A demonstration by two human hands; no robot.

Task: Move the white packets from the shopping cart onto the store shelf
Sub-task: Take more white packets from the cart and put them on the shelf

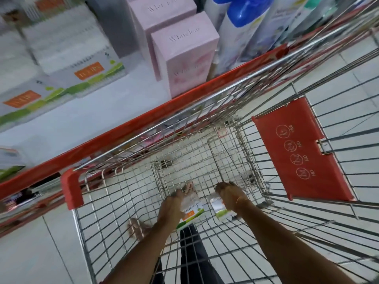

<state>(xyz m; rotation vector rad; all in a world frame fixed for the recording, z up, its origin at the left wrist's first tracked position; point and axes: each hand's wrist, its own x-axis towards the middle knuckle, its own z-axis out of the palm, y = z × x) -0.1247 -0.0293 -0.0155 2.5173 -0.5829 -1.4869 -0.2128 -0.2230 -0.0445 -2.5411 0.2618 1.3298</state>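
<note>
Both my arms reach down into the wire shopping cart. My left hand grips a white packet with an orange label and a green stripe, low in the basket. My right hand is closed on a second white packet with a green end, just to the right of the first. The store shelf lies to the upper left beyond the cart's red rim, and several matching white packets are stacked on it.
Pink boxes and blue-capped white bottles stand on the shelf to the right of the packets. The shelf's red edge runs along the cart. A red child-seat flap hangs at the cart's right. White tiled floor lies below.
</note>
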